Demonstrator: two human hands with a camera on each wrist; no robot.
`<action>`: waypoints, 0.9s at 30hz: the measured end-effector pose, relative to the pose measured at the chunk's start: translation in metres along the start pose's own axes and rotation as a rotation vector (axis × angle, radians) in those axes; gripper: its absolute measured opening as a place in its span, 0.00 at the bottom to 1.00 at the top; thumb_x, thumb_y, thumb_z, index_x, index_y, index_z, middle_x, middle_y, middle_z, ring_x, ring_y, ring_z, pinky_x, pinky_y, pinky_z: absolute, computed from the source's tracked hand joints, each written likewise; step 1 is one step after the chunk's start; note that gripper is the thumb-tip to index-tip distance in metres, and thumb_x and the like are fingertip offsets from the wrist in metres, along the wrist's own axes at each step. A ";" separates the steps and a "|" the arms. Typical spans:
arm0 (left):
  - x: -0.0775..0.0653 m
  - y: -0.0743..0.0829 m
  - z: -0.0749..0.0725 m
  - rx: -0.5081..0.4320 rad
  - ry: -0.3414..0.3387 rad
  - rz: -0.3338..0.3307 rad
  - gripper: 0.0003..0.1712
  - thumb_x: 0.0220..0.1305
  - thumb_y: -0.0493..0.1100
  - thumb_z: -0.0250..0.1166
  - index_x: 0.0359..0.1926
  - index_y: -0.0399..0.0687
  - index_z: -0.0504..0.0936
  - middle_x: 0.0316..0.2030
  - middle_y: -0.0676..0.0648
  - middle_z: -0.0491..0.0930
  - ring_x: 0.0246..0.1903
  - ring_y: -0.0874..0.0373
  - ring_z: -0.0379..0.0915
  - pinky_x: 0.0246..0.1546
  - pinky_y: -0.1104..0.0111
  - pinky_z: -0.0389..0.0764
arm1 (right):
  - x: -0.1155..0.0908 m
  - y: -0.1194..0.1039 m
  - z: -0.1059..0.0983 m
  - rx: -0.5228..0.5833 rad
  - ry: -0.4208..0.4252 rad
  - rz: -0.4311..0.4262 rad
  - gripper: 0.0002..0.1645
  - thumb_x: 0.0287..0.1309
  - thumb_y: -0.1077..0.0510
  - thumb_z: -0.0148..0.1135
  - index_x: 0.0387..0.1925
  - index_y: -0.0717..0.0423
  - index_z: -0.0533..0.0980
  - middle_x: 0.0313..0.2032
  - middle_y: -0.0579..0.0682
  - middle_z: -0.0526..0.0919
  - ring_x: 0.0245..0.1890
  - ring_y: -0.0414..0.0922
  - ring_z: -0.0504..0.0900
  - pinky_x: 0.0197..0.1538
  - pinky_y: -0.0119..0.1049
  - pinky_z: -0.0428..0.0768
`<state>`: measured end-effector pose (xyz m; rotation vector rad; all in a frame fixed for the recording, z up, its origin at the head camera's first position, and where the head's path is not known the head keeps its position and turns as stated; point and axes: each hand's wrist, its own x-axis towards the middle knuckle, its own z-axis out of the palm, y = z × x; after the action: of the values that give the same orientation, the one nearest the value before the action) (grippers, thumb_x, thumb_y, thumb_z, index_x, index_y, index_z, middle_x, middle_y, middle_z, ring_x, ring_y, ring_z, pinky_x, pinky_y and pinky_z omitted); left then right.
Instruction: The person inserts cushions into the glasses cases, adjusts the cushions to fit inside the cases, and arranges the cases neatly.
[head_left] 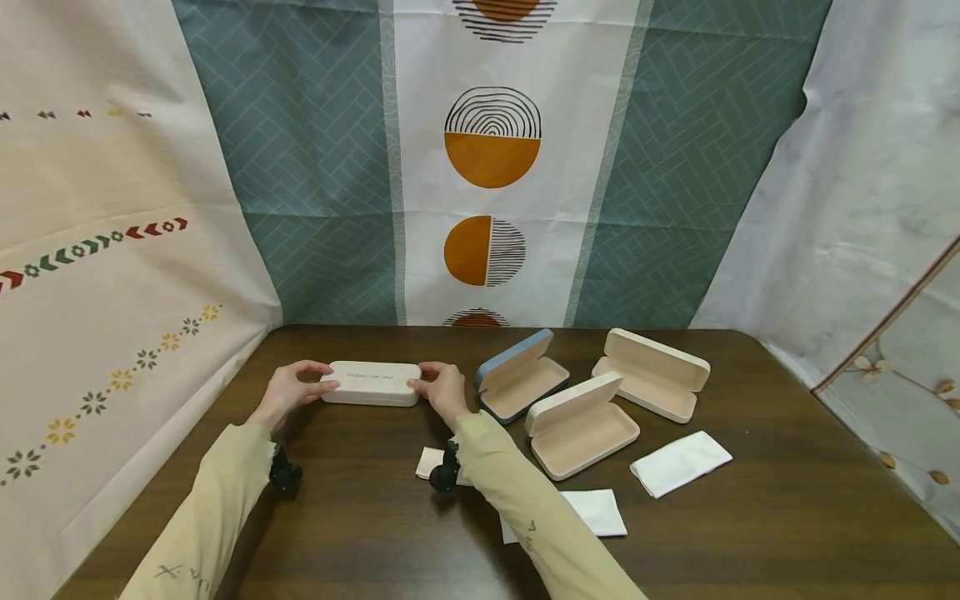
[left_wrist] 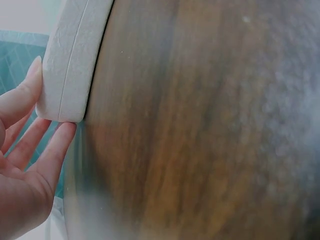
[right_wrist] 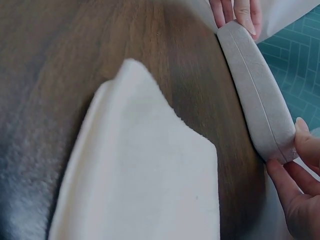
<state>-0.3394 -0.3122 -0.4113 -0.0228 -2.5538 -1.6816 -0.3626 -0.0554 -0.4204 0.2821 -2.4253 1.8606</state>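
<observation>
A closed off-white glasses case [head_left: 371,382] with small lettering on its lid lies lengthwise at the left back of the table. My left hand [head_left: 285,390] holds its left end, thumb and fingertips set against the rounded edge. At the opposite end, my right hand [head_left: 444,390] grips the case in the same way. The left wrist view shows the seam of the case [left_wrist: 75,60] running unbroken between lid and base. In the right wrist view both hands meet the two ends of the case [right_wrist: 257,92], which sits on the wood.
Three opened glasses cases stand right of my hands: a blue one [head_left: 525,387], a white one [head_left: 585,437] and a cream one [head_left: 652,375]. Folded white cloths [head_left: 681,464] lie nearer me, one cloth [head_left: 600,512] partly under my right sleeve. A smaller cloth [head_left: 429,462] lies behind that wrist's camera.
</observation>
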 end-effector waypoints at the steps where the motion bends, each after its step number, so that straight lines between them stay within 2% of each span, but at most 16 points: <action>1: 0.000 0.001 0.000 0.001 0.002 0.001 0.28 0.51 0.41 0.69 0.50 0.29 0.72 0.53 0.34 0.65 0.32 0.63 0.73 0.36 0.71 0.75 | 0.000 -0.001 0.000 0.002 -0.003 -0.001 0.22 0.48 0.65 0.66 0.47 0.68 0.75 0.39 0.56 0.80 0.37 0.43 0.78 0.34 0.29 0.76; 8: -0.003 0.007 0.000 0.050 0.011 0.002 0.28 0.50 0.44 0.70 0.48 0.30 0.74 0.52 0.34 0.67 0.33 0.62 0.73 0.37 0.69 0.75 | -0.001 -0.007 -0.004 -0.026 -0.014 -0.002 0.22 0.49 0.64 0.66 0.48 0.67 0.75 0.40 0.57 0.79 0.34 0.44 0.79 0.32 0.30 0.76; 14: -0.005 0.008 -0.009 -0.040 0.026 0.022 0.28 0.51 0.39 0.69 0.48 0.25 0.71 0.48 0.32 0.68 0.33 0.61 0.76 0.38 0.62 0.75 | -0.008 -0.024 -0.009 -0.135 0.034 -0.080 0.17 0.48 0.62 0.68 0.41 0.63 0.77 0.37 0.57 0.77 0.32 0.45 0.76 0.32 0.32 0.74; 18: 0.009 -0.008 -0.019 -0.100 0.035 0.062 0.25 0.47 0.43 0.72 0.44 0.36 0.76 0.43 0.40 0.72 0.35 0.60 0.76 0.36 0.66 0.76 | -0.011 -0.036 -0.013 -0.170 0.022 -0.130 0.15 0.47 0.61 0.69 0.38 0.60 0.77 0.34 0.53 0.77 0.33 0.45 0.74 0.34 0.32 0.73; 20: 0.018 -0.015 -0.022 -0.145 0.006 0.104 0.23 0.45 0.44 0.73 0.43 0.41 0.78 0.42 0.42 0.74 0.35 0.60 0.77 0.34 0.68 0.76 | -0.012 -0.042 -0.015 -0.149 0.011 -0.132 0.14 0.46 0.62 0.69 0.37 0.59 0.77 0.33 0.51 0.76 0.32 0.43 0.75 0.33 0.31 0.74; 21: 0.018 -0.010 -0.022 -0.137 -0.006 0.119 0.23 0.45 0.44 0.73 0.43 0.42 0.78 0.42 0.42 0.74 0.35 0.59 0.77 0.34 0.68 0.77 | -0.012 -0.045 -0.016 -0.126 0.003 -0.133 0.14 0.46 0.62 0.69 0.37 0.59 0.77 0.32 0.50 0.76 0.31 0.42 0.75 0.32 0.30 0.75; 23: 0.014 0.010 -0.018 -0.101 -0.037 0.158 0.24 0.47 0.43 0.72 0.45 0.38 0.77 0.43 0.38 0.75 0.35 0.57 0.77 0.34 0.66 0.77 | -0.014 -0.053 -0.019 -0.059 -0.021 -0.122 0.14 0.46 0.63 0.69 0.37 0.60 0.77 0.32 0.51 0.77 0.30 0.42 0.77 0.30 0.29 0.76; 27: -0.006 0.070 0.000 -0.032 -0.103 0.195 0.28 0.51 0.41 0.69 0.49 0.28 0.72 0.45 0.34 0.74 0.36 0.54 0.77 0.37 0.62 0.76 | -0.017 -0.069 -0.029 0.063 -0.075 -0.102 0.14 0.45 0.64 0.69 0.37 0.61 0.77 0.32 0.52 0.78 0.29 0.46 0.80 0.28 0.32 0.78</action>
<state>-0.3288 -0.2842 -0.3474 -0.3575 -2.4995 -1.6876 -0.3347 -0.0430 -0.3501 0.4787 -2.3522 1.9181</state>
